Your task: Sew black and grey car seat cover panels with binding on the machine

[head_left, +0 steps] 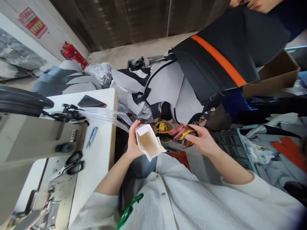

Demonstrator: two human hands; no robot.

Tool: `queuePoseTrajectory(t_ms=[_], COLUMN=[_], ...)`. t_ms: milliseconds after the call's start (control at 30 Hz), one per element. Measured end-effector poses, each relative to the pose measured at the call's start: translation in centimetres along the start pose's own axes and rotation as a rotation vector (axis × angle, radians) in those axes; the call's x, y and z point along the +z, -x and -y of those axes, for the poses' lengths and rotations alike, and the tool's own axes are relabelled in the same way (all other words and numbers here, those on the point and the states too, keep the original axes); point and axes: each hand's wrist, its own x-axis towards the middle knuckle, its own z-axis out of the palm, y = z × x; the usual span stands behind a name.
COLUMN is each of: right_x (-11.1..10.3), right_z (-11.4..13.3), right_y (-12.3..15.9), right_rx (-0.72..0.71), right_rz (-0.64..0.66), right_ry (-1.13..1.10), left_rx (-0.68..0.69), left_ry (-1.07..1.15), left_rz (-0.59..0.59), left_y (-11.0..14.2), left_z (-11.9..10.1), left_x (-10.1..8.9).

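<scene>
My left hand (133, 142) is wrapped round a small white cardboard box (149, 144), whose top flaps stand up and whose inside faces me. To its right, my right hand (202, 139) grips a dark red printed packet (180, 133) with a yellow patch on it. I cannot make out what is in the packet. The box and the packet are held apart in front of my shirt. Below and beyond them lies a round basket-like thing with a yellow item (163, 127) in it.
On the left, a sewing machine (35, 137) stands on a white table (96, 153) with black-handled scissors (69, 164), blue thread snips (91, 137) and a phone (91, 101). Cut grey pieces (165, 83) are heaped ahead. A person holds a black sheet (216, 54). A grey crate (232, 143) stands right.
</scene>
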Motion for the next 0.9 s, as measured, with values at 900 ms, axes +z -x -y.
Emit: queuePoseTrajectory(t_ms=[900], right_x=[-3.4], right_z=[-13.1], right_y=[1.3], right_rx=[0.089], right_rz=[0.054], right_ry=[0.453], left_rx=[-0.146], left_ry=[-0.625], left_rz=[0.539], left_y=[0.5], left_z=[5.5], left_x=[1.2])
